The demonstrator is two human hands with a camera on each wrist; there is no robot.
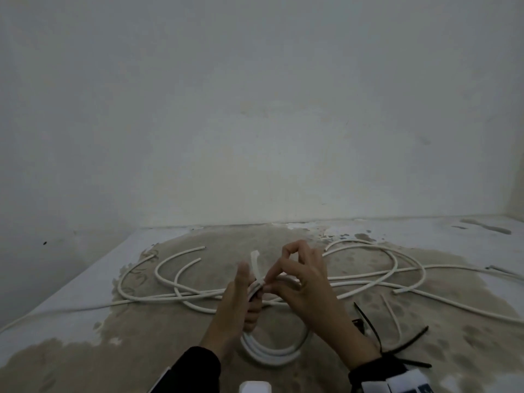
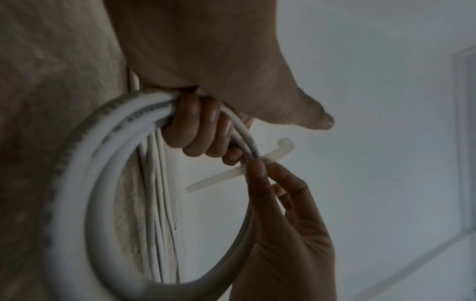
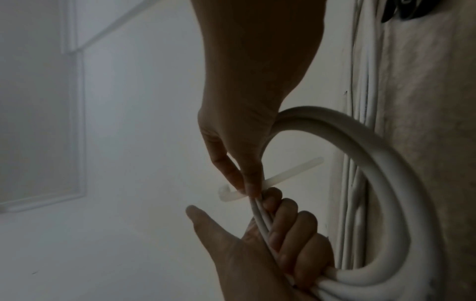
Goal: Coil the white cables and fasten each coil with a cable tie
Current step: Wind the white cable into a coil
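**Coil held upright while a pale tie is pinched against it**

At the left of the head view, loose white cables are spread in open loops over the worn tan patch of the tabletop, one strand trailing off the left edge. Nearer the centre, the left hand is seen edge-on, its thumb raised and free; the coil hangs below it, only the lower arc being visible there. The grip itself is shown only by the wrist views: in the left wrist view the fingers are curled round several turns of the coil, and grey printing along the outer turn is made out but cannot be read. A translucent white cable tie is laid across the coil beside those fingers, and it is pinched between thumb and forefinger of the right hand. In the head view this tie is seen as a short curved strip rising above the hands, and the right hand covers the pinch. Whether the tie passes round the turns cannot be told in any view. In the right wrist view the tie's bent end juts left of the pinch. Further right on the table, black cable ties lie beside the right wrist, partly hidden by a strap. A white object at the bottom edge is cut off.
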